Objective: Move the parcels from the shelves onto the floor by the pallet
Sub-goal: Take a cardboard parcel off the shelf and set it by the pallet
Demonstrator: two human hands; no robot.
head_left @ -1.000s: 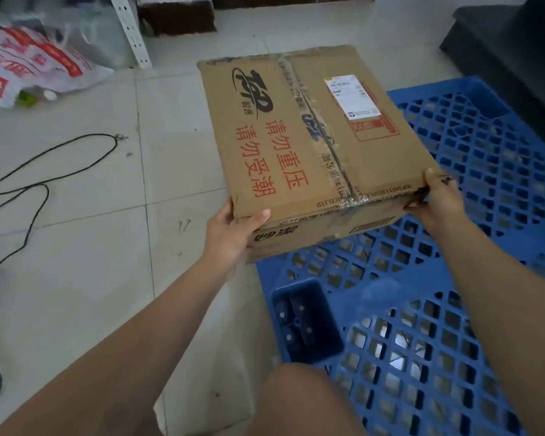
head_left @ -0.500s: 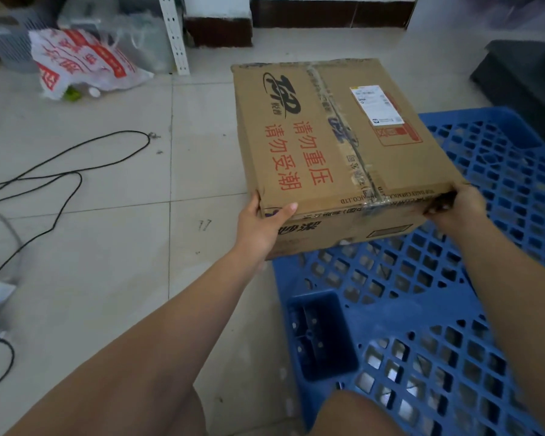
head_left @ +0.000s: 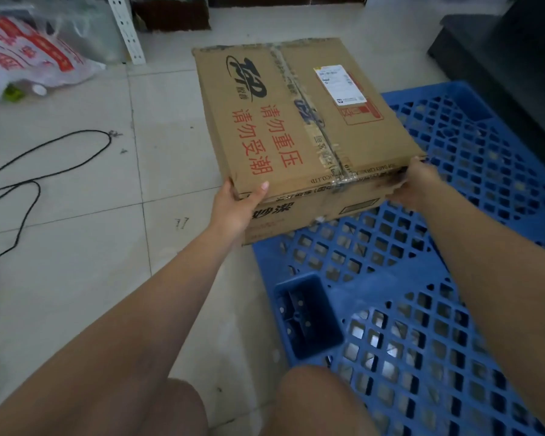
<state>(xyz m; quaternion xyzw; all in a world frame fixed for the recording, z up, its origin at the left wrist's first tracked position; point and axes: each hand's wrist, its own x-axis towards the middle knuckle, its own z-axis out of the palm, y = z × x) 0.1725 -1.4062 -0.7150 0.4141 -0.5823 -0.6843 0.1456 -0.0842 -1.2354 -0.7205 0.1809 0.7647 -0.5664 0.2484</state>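
A brown cardboard parcel (head_left: 299, 127) with red printing, a taped seam and a white shipping label is held low over the near left corner of the blue plastic pallet (head_left: 438, 303). My left hand (head_left: 236, 206) grips its near left corner, thumb on the top face. My right hand (head_left: 417, 180) grips the near right corner, its fingers hidden under the edge. The box tilts slightly and partly overhangs the tiled floor (head_left: 76, 247) to the left of the pallet.
Black cables (head_left: 29, 171) trail over the tiles at the left. A red-and-white plastic bag (head_left: 29, 64) and a white shelf upright (head_left: 126, 29) stand at the back left. A dark block (head_left: 501, 58) sits behind the pallet at right. My knees are at the bottom edge.
Both hands have carried the parcel a little forward and lower over the pallet's corner; the camera has dropped with it. The grips are the same.
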